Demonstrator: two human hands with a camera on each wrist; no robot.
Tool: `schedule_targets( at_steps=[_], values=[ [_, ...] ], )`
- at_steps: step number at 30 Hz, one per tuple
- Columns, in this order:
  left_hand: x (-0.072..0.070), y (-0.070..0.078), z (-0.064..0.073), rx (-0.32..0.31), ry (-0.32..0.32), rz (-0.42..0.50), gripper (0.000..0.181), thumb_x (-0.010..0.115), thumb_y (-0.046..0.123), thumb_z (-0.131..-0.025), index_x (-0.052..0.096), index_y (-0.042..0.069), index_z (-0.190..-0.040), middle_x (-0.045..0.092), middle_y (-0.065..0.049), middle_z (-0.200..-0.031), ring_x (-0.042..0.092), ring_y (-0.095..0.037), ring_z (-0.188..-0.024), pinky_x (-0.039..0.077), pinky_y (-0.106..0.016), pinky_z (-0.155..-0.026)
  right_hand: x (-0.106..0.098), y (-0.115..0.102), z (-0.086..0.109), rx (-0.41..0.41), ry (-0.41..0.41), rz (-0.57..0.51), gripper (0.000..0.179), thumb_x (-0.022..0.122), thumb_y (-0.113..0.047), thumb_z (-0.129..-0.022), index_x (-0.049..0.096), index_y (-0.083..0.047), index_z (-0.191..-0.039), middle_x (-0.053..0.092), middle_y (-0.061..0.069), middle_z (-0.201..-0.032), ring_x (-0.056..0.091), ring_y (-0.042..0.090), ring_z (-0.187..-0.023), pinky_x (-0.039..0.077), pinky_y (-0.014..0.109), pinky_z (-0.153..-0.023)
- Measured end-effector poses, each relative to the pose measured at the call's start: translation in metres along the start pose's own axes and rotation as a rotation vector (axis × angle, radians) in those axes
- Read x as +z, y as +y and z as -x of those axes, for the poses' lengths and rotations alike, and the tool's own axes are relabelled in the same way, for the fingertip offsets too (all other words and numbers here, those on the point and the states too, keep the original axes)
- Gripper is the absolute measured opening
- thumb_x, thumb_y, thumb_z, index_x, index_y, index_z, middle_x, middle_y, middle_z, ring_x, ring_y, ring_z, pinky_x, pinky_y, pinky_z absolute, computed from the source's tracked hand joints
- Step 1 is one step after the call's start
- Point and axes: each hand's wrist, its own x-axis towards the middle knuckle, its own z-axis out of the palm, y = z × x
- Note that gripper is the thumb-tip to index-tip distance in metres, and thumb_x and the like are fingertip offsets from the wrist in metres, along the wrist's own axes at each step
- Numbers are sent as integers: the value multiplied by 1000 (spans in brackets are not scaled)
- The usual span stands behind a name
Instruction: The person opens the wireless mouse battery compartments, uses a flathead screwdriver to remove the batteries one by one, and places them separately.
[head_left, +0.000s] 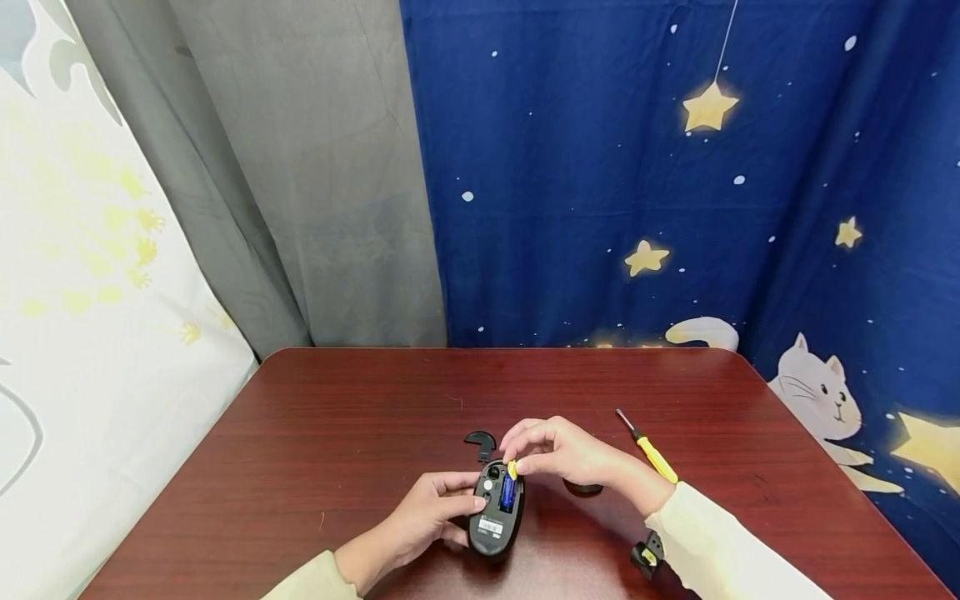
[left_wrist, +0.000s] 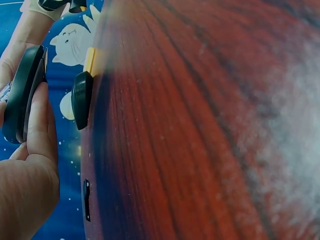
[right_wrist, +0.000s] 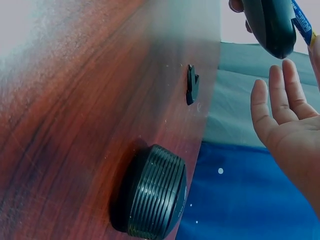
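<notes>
A black computer mouse (head_left: 491,527), underside up with its battery bay uncovered, is held above the table between the thumb and fingers of my left hand (head_left: 427,510). A blue battery with a yellow end (head_left: 507,493) lies tilted in the bay, its yellow end raised. My right hand (head_left: 562,450) pinches that raised end between thumb and forefinger. Seen from the right wrist, the battery (right_wrist: 302,21) sticks out past the mouse body (right_wrist: 272,27), and the other fingers of the right hand (right_wrist: 295,115) are spread below. The left wrist view shows the mouse (left_wrist: 25,95) edge-on.
Beyond the mouse lies its black battery cover (head_left: 482,442) on the reddish-brown table (head_left: 360,408). A round, ribbed black object (right_wrist: 157,195) stands partly behind my right wrist in the head view. Farther right lies a yellow-handled screwdriver (head_left: 654,457). Curtains hang behind the table.
</notes>
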Motion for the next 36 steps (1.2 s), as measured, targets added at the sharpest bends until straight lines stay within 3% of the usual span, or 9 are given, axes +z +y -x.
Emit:
schedule_targets(
  at_steps=[6, 12, 19, 27, 30, 36],
  values=[
    [-1, 0, 1, 9, -3, -3, 47, 67, 7, -87, 55, -11, -128, 69, -16, -104, 68, -19, -85, 57, -28, -57, -5, 0, -1, -74, 26, 66, 11, 65, -3, -91, 71, -1, -101, 66, 10, -106, 59, 19, -103, 50, 36, -89],
    [0, 1, 2, 6, 6, 1, 47, 66, 6, -88, 53, -12, -129, 69, -14, -101, 68, -18, -82, 56, -27, -56, -9, -5, 1, -23, 61, 66, 12, 65, -6, -92, 71, -4, -102, 67, 8, -103, 61, 17, -99, 51, 33, -87],
    [-1, 4, 5, 10, 25, -6, 49, 66, 6, -88, 52, -12, -131, 70, -14, -101, 68, -17, -80, 55, -25, -54, -15, -9, 4, 88, 135, -66, 15, 65, -4, -92, 69, 2, -105, 70, 5, -95, 63, 15, -91, 54, 30, -82],
    [-7, 5, 5, 4, 28, -4, 48, 67, 6, -88, 53, -11, -130, 70, -14, -101, 68, -19, -82, 58, -29, -58, -17, -12, 5, 181, 211, -179, 23, 64, -6, -93, 64, 10, -108, 69, 9, -93, 68, 20, -83, 53, 54, -83],
    [-9, 7, 7, 7, 38, -4, 48, 67, 6, -87, 53, -11, -130, 70, -15, -102, 68, -19, -83, 58, -32, -61, -16, -12, 4, 205, 240, -215, 24, 63, -8, -93, 64, 10, -110, 69, 11, -94, 69, 22, -82, 54, 54, -82],
    [-14, 10, 10, 20, 43, -4, 49, 66, 6, -88, 51, -12, -131, 69, -16, -104, 69, -20, -84, 59, -35, -64, -15, -12, 2, 255, 311, -352, 26, 65, -6, -93, 62, 9, -113, 69, 10, -96, 67, 25, -83, 58, 41, -77]
  ],
)
